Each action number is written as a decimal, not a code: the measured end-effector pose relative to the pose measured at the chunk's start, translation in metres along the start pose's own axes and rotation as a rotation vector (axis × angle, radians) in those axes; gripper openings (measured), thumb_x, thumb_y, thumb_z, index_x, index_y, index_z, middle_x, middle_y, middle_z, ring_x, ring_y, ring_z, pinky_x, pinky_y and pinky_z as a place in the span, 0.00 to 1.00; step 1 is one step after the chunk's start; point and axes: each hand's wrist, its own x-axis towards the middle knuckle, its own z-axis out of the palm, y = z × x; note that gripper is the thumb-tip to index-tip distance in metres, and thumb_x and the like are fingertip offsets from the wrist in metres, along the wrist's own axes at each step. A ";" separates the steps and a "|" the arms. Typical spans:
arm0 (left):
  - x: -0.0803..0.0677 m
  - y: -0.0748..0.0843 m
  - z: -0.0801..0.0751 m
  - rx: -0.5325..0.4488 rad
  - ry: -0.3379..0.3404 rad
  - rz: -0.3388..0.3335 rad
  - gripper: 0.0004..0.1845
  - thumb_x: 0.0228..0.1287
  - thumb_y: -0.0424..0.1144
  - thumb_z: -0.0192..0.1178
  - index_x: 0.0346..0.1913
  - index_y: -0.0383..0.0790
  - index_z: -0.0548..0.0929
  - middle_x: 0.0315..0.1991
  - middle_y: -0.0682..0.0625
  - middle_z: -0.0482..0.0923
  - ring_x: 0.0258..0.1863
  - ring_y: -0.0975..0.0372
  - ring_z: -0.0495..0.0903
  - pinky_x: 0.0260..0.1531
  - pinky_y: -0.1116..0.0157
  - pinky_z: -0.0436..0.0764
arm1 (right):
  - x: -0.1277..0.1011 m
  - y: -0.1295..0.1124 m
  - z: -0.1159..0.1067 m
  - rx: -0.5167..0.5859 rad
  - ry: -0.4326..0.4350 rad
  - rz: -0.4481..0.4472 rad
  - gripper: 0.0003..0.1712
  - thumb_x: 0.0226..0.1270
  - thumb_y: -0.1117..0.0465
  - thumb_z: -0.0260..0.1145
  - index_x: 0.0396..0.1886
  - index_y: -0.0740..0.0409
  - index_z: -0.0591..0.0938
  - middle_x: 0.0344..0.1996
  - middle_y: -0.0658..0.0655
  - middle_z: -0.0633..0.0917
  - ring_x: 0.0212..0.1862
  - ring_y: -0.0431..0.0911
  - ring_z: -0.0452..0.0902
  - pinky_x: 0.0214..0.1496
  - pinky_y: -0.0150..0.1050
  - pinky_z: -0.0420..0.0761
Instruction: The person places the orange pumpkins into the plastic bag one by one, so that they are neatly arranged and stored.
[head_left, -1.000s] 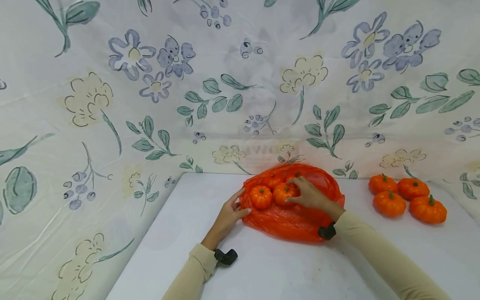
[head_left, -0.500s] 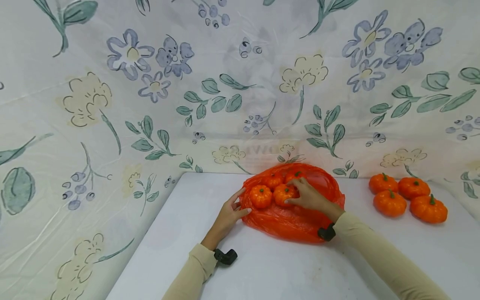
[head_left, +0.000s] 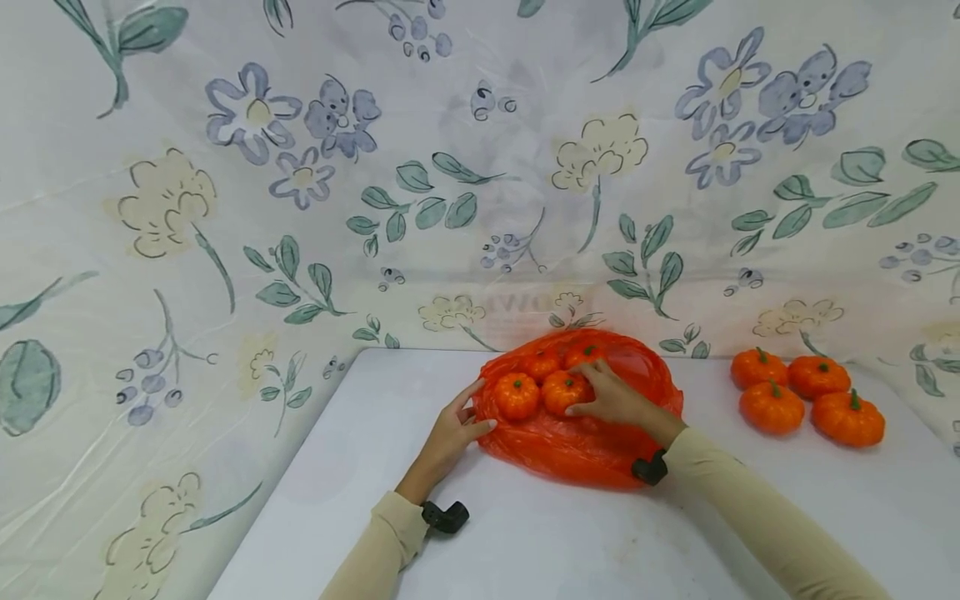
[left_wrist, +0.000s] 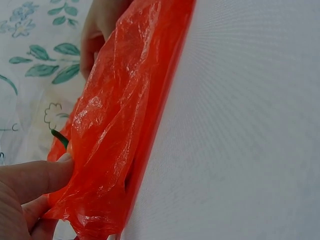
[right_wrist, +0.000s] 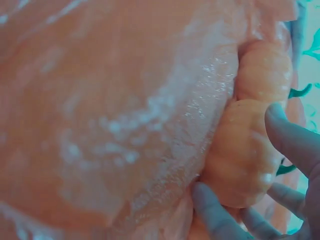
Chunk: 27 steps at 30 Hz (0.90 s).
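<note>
In the head view a red plastic bag (head_left: 592, 454) lies spread at the table's back edge, with several small orange pumpkins grouped in its left half. My right hand (head_left: 618, 398) grips the front right pumpkin (head_left: 558, 398), thumb on the near side and fingers round its right and far sides. The right wrist view also shows the fingers about this pumpkin (right_wrist: 237, 150). At the bag's left end, my left hand (head_left: 447, 435) holds the bag's edge beside the left pumpkin (head_left: 516, 402). In the left wrist view, the thumb and curled fingers meet the crumpled bag (left_wrist: 110, 110).
Several more orange pumpkins (head_left: 772, 408) stand in a cluster on the right of the white table (head_left: 570, 542). A flower-printed cloth (head_left: 450, 250) hangs behind the table and along its left side. Black devices are strapped to both wrists.
The head view has shifted slightly. Both hands, the bag and the pumpkins keep the same positions relative to one another.
</note>
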 end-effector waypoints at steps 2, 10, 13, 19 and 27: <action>0.000 0.000 -0.001 0.005 0.005 0.004 0.39 0.63 0.36 0.66 0.76 0.55 0.65 0.75 0.47 0.63 0.60 0.50 0.74 0.52 0.61 0.85 | -0.002 0.000 -0.004 0.003 -0.003 -0.003 0.43 0.59 0.47 0.75 0.70 0.56 0.68 0.64 0.64 0.68 0.64 0.58 0.70 0.64 0.57 0.78; 0.000 0.001 -0.001 0.009 0.000 0.013 0.39 0.64 0.36 0.66 0.76 0.54 0.64 0.75 0.45 0.63 0.59 0.51 0.73 0.50 0.64 0.85 | -0.027 0.004 -0.045 0.074 0.027 -0.093 0.44 0.62 0.49 0.73 0.71 0.62 0.65 0.67 0.66 0.71 0.65 0.62 0.72 0.59 0.54 0.82; 0.001 0.000 0.000 -0.001 -0.008 0.004 0.39 0.64 0.36 0.65 0.77 0.54 0.63 0.74 0.45 0.63 0.59 0.50 0.73 0.50 0.64 0.85 | -0.043 0.012 -0.063 0.140 0.028 -0.125 0.43 0.64 0.48 0.71 0.71 0.62 0.65 0.67 0.68 0.73 0.66 0.65 0.71 0.59 0.56 0.82; 0.000 0.000 0.001 0.013 0.000 -0.002 0.38 0.66 0.40 0.65 0.77 0.55 0.63 0.75 0.46 0.62 0.61 0.50 0.73 0.52 0.61 0.84 | -0.077 0.026 -0.091 0.156 0.068 -0.117 0.42 0.66 0.46 0.69 0.72 0.59 0.65 0.67 0.67 0.74 0.67 0.67 0.70 0.60 0.58 0.81; 0.001 0.000 0.001 0.011 0.008 0.007 0.39 0.65 0.36 0.65 0.77 0.54 0.63 0.75 0.45 0.62 0.60 0.50 0.73 0.53 0.61 0.84 | -0.118 0.042 -0.122 0.060 0.184 -0.052 0.39 0.69 0.49 0.67 0.72 0.62 0.65 0.68 0.70 0.72 0.66 0.69 0.69 0.55 0.59 0.83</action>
